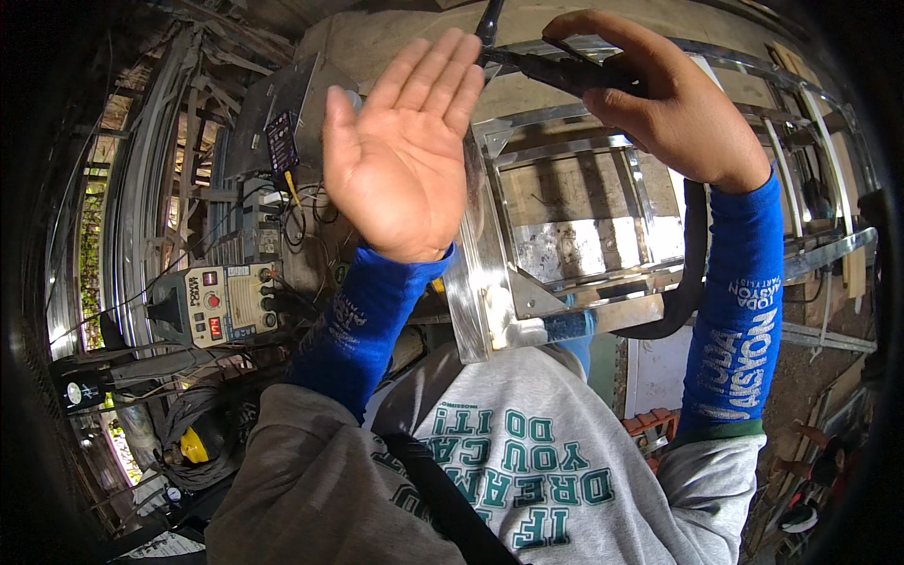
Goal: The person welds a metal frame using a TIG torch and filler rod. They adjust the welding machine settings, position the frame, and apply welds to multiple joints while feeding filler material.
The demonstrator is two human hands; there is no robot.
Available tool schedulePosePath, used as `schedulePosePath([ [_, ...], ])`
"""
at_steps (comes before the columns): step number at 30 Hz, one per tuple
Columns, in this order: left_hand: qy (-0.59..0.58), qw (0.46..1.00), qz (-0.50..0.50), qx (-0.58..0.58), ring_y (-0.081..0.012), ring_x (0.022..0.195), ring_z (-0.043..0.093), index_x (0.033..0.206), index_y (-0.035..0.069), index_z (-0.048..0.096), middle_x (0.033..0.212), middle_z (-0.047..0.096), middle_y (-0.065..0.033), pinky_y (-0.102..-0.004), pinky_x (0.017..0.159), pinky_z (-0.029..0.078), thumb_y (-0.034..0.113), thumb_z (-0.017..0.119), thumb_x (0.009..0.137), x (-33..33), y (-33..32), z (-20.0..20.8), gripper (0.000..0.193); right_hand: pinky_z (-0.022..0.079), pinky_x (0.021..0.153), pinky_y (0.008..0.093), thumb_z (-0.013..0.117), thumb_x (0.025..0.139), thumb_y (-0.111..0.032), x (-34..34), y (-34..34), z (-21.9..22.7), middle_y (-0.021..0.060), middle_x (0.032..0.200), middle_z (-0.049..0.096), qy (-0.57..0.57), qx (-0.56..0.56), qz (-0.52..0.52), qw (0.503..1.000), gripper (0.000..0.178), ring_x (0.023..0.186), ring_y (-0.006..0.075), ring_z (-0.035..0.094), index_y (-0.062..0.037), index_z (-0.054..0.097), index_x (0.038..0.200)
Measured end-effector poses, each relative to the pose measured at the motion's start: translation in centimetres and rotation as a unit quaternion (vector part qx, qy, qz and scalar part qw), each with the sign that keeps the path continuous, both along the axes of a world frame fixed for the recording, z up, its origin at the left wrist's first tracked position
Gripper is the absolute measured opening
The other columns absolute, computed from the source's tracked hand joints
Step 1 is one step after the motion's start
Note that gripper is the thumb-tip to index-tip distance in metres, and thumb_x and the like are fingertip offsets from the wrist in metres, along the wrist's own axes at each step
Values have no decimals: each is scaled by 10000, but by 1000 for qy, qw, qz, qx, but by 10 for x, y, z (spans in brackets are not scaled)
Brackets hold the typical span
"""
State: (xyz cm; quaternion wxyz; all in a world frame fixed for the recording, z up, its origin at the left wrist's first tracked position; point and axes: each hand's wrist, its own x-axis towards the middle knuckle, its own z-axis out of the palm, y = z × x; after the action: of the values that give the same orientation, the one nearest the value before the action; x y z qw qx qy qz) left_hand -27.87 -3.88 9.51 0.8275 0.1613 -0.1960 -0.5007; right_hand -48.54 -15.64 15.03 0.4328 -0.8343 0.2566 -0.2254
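In the head view, the step in hand seems to be handling the black tool [546, 71], at the far side of the shiny metal frame [485, 282]. The right hand [678, 113] curls round it; the left hand [405, 160] lies flat, palm up and thumb out, its fingertips near the tool, contact unclear. A next move would call for a steady right grip and left fingers clear of the tool's end. Printing shows on the boxed machine [221, 303] at left, beside its lit red readout, on the blue sleeves [739, 301] and, in green, on the grey shirt [584, 414].
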Motion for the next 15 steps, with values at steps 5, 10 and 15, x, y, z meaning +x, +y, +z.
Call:
schedulePosePath([
  [5, -29, 996, -68, 39, -515, 1474, 471, 1472, -152, 489, 1512, 507, -414, -557, 1266, 367, 590, 287, 1131, -11, -4, 9, 841, 560, 823, 251, 612, 982, 112, -8, -30, -40, 32, 1382, 679, -109, -117, 53, 986, 548, 1078, 125, 687, -86, 592, 1493],
  [10, -30, 999, 17, -7, -519, 1517, 402, 1504, -194, 392, 1576, 407, -433, -578, 1290, 313, 594, 318, 1124, -4, -1, 1, 878, 469, 647, 213, 629, 998, 69, 0, -5, -15, 14, 1318, 681, -29, 35, -19, 999, 537, 842, 48, 586, -118, 595, 1500],
  [15, -65, 992, 95, -44, -540, 1576, 247, 1539, -245, 243, 1633, 249, -464, -607, 1328, 210, 530, 345, 1122, -1, -1, -5, 886, 493, 658, 225, 632, 994, 64, 0, -7, -21, 28, 1349, 687, -44, -1, -24, 999, 553, 878, 73, 623, -128, 589, 1512],
])
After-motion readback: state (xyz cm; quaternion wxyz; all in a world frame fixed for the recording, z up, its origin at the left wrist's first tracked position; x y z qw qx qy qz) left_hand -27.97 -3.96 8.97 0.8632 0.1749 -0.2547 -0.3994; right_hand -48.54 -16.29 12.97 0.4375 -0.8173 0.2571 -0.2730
